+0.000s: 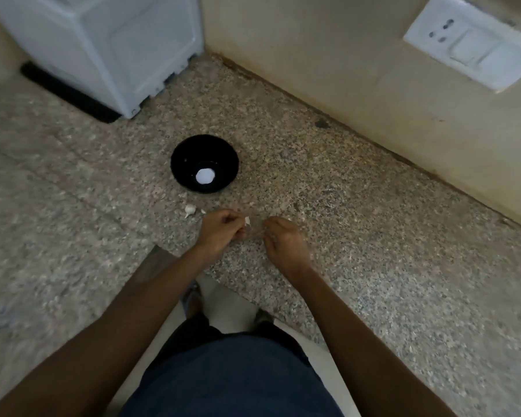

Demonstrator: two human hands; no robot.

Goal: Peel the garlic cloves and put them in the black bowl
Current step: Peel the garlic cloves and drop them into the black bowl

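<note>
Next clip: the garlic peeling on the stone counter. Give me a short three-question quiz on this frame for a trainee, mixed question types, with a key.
1. True or false: the black bowl already holds something white.
2. Multiple choice: the garlic piece on the counter lies (A) inside the bowl, (B) just left of the left hand, between that hand and the bowl, (C) against the wall socket.
3. Short answer: which hand shows a small white bit at its fingertips?

Key
1. True: a white round shape sits at the bowl's bottom; what it is cannot be told.
2. B.
3. The left hand pinches a white bit; the right hand has curled fingers, and anything in it is not visible.
</note>
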